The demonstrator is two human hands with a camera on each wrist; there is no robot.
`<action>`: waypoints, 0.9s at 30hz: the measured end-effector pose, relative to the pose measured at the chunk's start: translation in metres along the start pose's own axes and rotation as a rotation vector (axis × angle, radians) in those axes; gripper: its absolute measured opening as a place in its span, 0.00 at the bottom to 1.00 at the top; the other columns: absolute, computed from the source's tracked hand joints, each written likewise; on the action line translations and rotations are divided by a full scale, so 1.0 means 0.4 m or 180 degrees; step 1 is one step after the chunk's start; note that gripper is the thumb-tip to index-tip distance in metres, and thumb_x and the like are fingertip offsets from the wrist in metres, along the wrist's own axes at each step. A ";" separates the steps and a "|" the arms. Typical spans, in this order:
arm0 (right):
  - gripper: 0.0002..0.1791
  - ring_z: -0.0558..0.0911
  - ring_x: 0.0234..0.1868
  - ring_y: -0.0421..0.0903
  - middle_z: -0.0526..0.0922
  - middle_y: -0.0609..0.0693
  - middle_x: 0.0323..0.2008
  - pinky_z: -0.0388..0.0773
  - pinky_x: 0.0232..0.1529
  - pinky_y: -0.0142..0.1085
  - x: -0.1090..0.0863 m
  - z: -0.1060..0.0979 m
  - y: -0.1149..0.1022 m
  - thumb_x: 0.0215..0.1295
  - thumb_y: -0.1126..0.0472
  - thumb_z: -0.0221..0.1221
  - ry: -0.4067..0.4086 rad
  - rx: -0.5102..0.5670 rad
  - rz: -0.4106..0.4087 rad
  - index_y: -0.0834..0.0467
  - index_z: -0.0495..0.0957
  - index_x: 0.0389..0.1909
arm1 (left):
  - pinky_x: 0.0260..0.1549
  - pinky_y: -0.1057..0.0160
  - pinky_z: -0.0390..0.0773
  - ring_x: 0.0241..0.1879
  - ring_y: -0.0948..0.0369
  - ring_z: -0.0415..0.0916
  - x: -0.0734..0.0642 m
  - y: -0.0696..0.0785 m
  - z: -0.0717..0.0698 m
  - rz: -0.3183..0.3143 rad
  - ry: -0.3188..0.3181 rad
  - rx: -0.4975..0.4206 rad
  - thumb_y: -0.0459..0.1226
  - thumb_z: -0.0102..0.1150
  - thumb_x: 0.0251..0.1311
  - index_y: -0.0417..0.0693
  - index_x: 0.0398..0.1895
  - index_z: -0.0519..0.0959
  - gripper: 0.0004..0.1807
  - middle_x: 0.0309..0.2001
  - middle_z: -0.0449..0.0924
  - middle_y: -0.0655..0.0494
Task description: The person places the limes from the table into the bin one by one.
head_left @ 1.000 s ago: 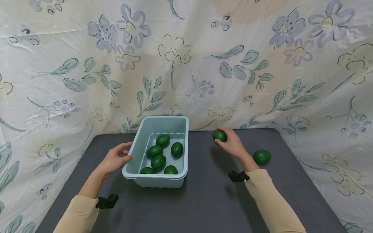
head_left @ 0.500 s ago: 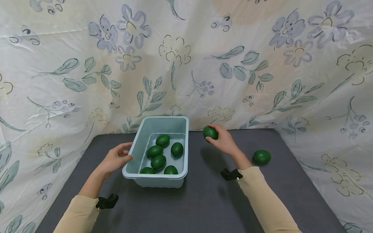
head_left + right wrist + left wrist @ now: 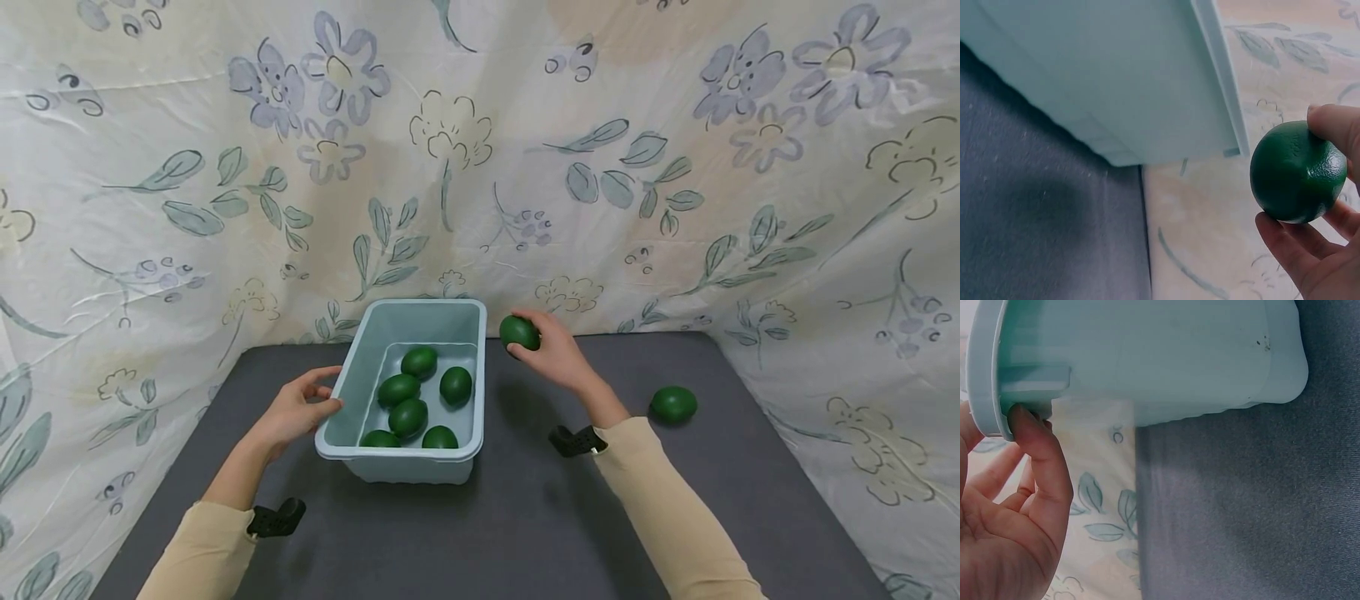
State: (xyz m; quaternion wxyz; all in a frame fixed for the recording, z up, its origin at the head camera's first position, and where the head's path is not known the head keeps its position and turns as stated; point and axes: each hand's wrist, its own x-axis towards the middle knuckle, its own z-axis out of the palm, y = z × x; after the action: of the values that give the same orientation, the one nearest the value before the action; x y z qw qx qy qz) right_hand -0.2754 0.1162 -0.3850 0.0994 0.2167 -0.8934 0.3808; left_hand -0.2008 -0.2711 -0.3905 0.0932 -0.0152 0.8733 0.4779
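In the head view, my left hand (image 3: pixel 296 414) pinches the left rim of a pale blue plastic bin (image 3: pixel 350 375). The left wrist view shows a finger tucked under that rim (image 3: pixel 985 375). Several glossy dark green limes (image 3: pixel 399 389) lie on the bin's floor. Just right of the bin's far right corner, my right hand (image 3: pixel 557 354) holds another lime (image 3: pixel 519 332) in the air between thumb and fingers. The right wrist view shows this lime (image 3: pixel 1294 172) apart from the bin's outer wall (image 3: pixel 1122 81).
One more lime (image 3: pixel 673 405) rests on the dark grey tabletop (image 3: pixel 525 533), right of my right forearm. A floral cloth (image 3: pixel 480 167) hangs behind the table and down both sides. Black straps (image 3: pixel 276 518) sit on both wrists.
My right hand has carried the held lime leftward and slightly up, close to the bin's right side. The left hand, the bin and the limes inside have stayed put.
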 end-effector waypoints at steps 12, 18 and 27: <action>0.30 0.72 0.52 0.52 0.70 0.56 0.57 0.74 0.43 0.44 0.036 0.021 -0.054 0.58 0.57 0.61 -0.0047 0.0079 -0.0223 0.58 0.67 0.62 | 0.30 0.59 0.78 0.34 0.56 0.75 0.001 0.001 -0.003 -0.0010 -0.0013 -0.0003 0.35 0.55 0.59 0.48 0.69 0.55 0.34 0.46 0.70 0.41; 0.30 0.70 0.53 0.51 0.70 0.56 0.57 0.73 0.44 0.43 0.051 0.037 -0.079 0.58 0.57 0.61 -0.0077 0.0095 -0.0240 0.58 0.67 0.62 | 0.30 0.59 0.78 0.34 0.56 0.75 0.000 0.001 -0.003 -0.0020 0.0001 0.0011 0.35 0.55 0.60 0.48 0.69 0.55 0.34 0.45 0.70 0.41; 0.31 0.69 0.55 0.51 0.69 0.55 0.59 0.73 0.46 0.44 0.066 0.064 -0.103 0.59 0.55 0.61 -0.0206 0.0127 -0.0239 0.57 0.66 0.63 | 0.30 0.59 0.78 0.34 0.56 0.75 -0.003 0.004 -0.003 -0.0009 -0.0013 0.0028 0.35 0.55 0.59 0.48 0.69 0.55 0.34 0.45 0.70 0.41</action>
State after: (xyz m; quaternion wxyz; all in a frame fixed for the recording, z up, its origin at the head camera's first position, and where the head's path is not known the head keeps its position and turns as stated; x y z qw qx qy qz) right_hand -0.2800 0.0641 -0.3673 0.0803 0.2643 -0.8796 0.3874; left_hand -0.1999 -0.2713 -0.3882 0.0957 -0.0150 0.8752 0.4740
